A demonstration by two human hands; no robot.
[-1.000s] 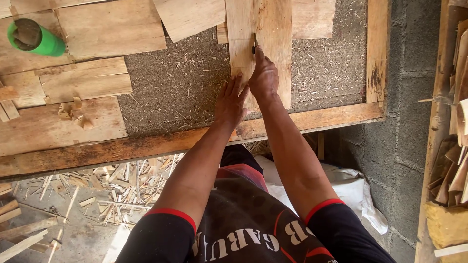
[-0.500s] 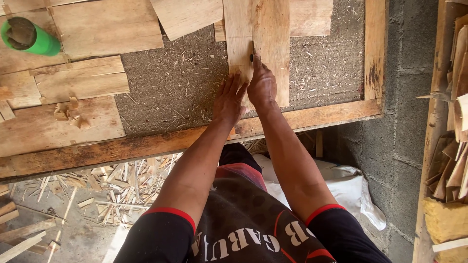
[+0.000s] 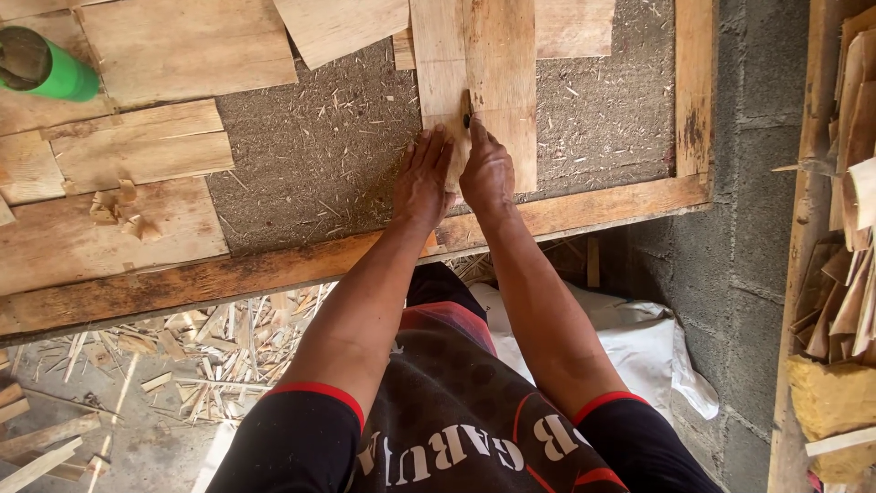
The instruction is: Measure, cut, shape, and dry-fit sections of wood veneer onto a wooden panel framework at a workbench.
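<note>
The right hand (image 3: pixel 486 173) is curled around a small dark tool (image 3: pixel 467 117), its tip just showing above the knuckles, set on the seam between two upright veneer strips (image 3: pixel 474 64). The left hand (image 3: pixel 423 178) lies flat beside it, fingers straight and close together, pressing down the lower end of the left strip; the two hands touch at the thumbs. The strips lie on the grey, fibre-strewn mat (image 3: pixel 319 155) of a work table, their lower ends near the wooden front rail (image 3: pixel 228 274). More veneer sheets (image 3: pixel 137 137) overlap on the left part of the table, with a few small chips on them. A green cylinder (image 3: pixel 46 68) sits at the far left corner. Another rail (image 3: pixel 695 87) closes the table's right side, next to a grey block wall (image 3: pixel 757 183). Stacked veneer scraps (image 3: pixel 849 183) stand at the far right. Splinters (image 3: pixel 164 356) litter the floor below the table, and a white sack (image 3: pixel 620 338) lies by the person's legs.
</note>
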